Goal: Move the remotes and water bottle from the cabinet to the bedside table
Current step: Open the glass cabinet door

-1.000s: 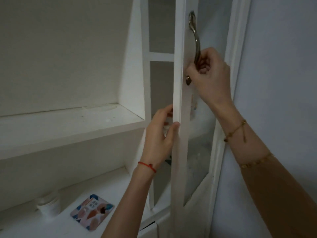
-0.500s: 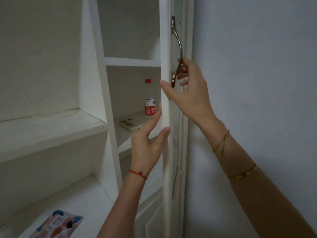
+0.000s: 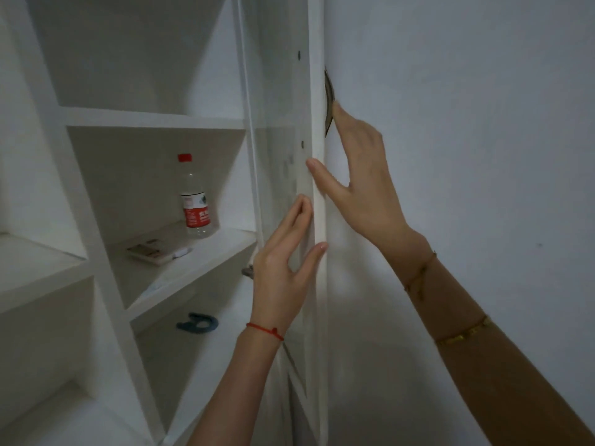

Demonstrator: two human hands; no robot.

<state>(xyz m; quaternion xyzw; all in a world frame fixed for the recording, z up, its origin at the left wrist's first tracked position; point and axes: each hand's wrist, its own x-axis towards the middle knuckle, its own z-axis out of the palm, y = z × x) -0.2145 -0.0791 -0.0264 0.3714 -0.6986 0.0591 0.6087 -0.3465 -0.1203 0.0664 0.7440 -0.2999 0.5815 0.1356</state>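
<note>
**Door swung fully back against the wall**

Since the earlier frames, the white cabinet door (image 3: 317,175) has been swung wide until it is seen edge-on beside the wall (image 3: 467,156), and the inside of the cabinet has been brought into view. The right hand (image 3: 363,188) has been taken off the metal handle (image 3: 328,104); it is now spread flat, nothing gripped, with its thumb laid over the door's edge and a fingertip just touching the handle at 12 o'clock of the hand. The left hand (image 3: 283,272) is also spread loose, holding nothing, its fingers lying against the inner face of the door and its thumb at the edge, at 7 o'clock from the right hand. A red string (image 3: 265,330) is worn on the left wrist, and gold bracelets (image 3: 463,333) on the right forearm.

The water bottle (image 3: 194,201), clear with a red cap and red label, stands upright on the middle shelf (image 3: 206,262) of the open compartment, at 9 o'clock from the hands. A remote (image 3: 149,251) is seen lying flat on the same shelf, at 8 o'clock from the bottle and near it; a small white object (image 3: 182,252) lies just beside the remote, too small to be identified. On the shelf below, a blue object (image 3: 198,323) is seen.
</note>
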